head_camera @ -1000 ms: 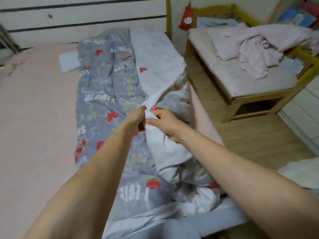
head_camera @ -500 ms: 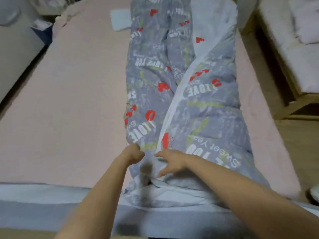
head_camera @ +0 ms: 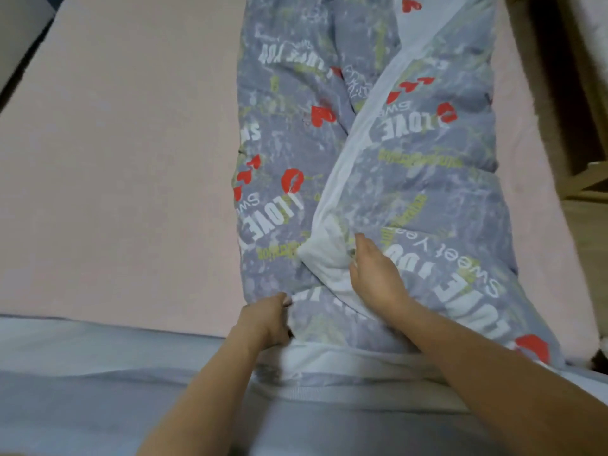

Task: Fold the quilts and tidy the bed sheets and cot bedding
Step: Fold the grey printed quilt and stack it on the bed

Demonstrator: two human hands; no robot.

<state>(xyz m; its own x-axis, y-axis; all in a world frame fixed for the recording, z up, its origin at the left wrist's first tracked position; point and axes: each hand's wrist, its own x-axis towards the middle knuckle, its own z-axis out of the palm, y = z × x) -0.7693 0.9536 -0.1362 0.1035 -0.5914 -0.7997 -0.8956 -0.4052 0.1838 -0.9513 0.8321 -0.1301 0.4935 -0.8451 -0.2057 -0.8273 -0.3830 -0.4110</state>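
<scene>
A: Grey-blue cotton, printed with red hearts and white lettering. That quilt (head_camera: 378, 166) lies in a long strip down the pink bed sheet (head_camera: 115, 159), its two sides turned in so the white lining shows along the middle seam.

B: And the hands?

A: Both at the near end. The left hand (head_camera: 266, 320) has its fingers curled round the quilt's near left edge. The right hand (head_camera: 375, 274) lies on the white lining with fingers nearly straight, thumb up, pressing rather than gripping.

B: So which step is this?

A: I'd judge the lengthwise fold is made and the near end is being squared. The next move likely calls for a firm grip on both near corners, then carrying that end up over the strip toward the far end, keeping the edges aligned.
</scene>
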